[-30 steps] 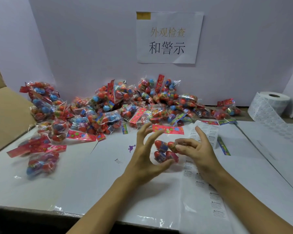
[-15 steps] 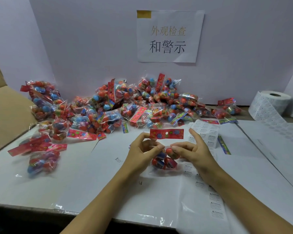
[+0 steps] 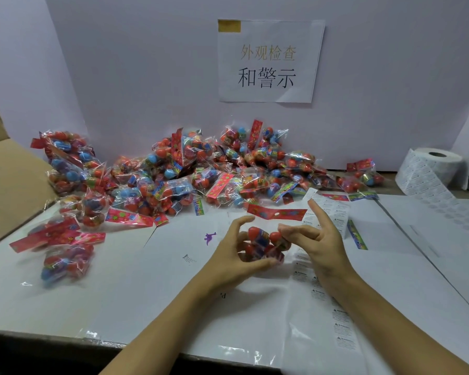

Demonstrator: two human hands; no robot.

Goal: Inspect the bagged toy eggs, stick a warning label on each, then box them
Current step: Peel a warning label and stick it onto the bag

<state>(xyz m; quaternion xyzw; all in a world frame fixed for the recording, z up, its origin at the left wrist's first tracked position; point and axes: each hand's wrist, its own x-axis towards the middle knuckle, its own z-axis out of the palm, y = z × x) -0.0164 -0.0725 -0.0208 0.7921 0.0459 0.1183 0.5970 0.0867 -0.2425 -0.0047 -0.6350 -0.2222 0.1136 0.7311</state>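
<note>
Down in the middle of the frame, both hands are on one bag of eggs (image 3: 264, 246), held just above the worktop (image 3: 136, 280). The left hand (image 3: 234, 255) cups it from the left, fingers curled round the eggs with the thumb underneath. The right hand (image 3: 318, 240) pinches the bag's right side with thumb and a couple of fingers, index finger sticking up free. The bag's red header card (image 3: 278, 213) points away toward the pile.

Looks to me like the inspecting step, turning the bag over to check it. I can't tell if it has a sticker yet. If not, the next move means freeing the right hand to peel one off the label sheet (image 3: 322, 293) lying right under and beside it on the lower right.

Around it: a big pile of bags (image 3: 201, 171) along the back wall, a few loose ones at left (image 3: 65, 263), a label roll (image 3: 431, 169) at far right, and a cardboard box (image 3: 8, 180) at the left edge. Nothing blocks the way to the box except those loose bags, which sit close to that route.
</note>
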